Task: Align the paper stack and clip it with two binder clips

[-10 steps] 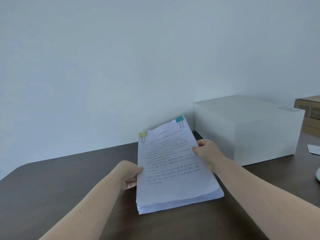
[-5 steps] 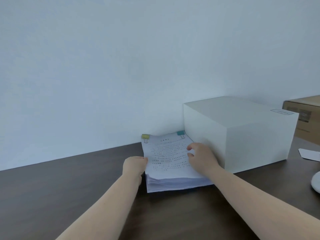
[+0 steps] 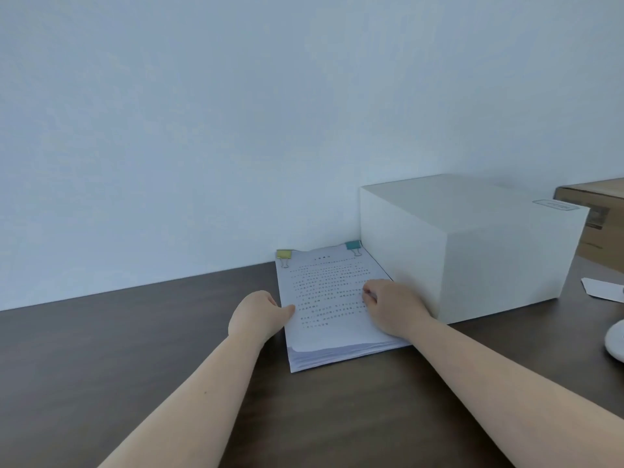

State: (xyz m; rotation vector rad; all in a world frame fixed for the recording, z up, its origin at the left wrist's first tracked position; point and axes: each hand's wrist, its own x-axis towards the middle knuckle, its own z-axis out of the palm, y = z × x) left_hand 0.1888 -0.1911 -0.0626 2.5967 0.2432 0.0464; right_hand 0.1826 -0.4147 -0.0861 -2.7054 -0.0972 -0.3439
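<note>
Thick white printed paper stack [image 3: 332, 305] lies flat on the dark wooden counter [image 3: 135, 349], at 9 o'clock of the white box [image 3: 472, 244]. Yellow binder clip [image 3: 284, 255] and teal binder clip [image 3: 353, 245] both bite its far edge. Left hand [image 3: 258, 315] pinches the stack's side; right hand [image 3: 393, 307] presses on top, fingers curled. A second ago I held it tilted up; now it's down. Clipping looks finished; next, let go cleanly.

A: Light is soft, cool and even; a faint shadow lies beside the white box [image 3: 472, 244].

B: Detail is soft throughout, the paper stack [image 3: 332, 298] print unreadable; lower-frame forearms stretch wide.
</note>
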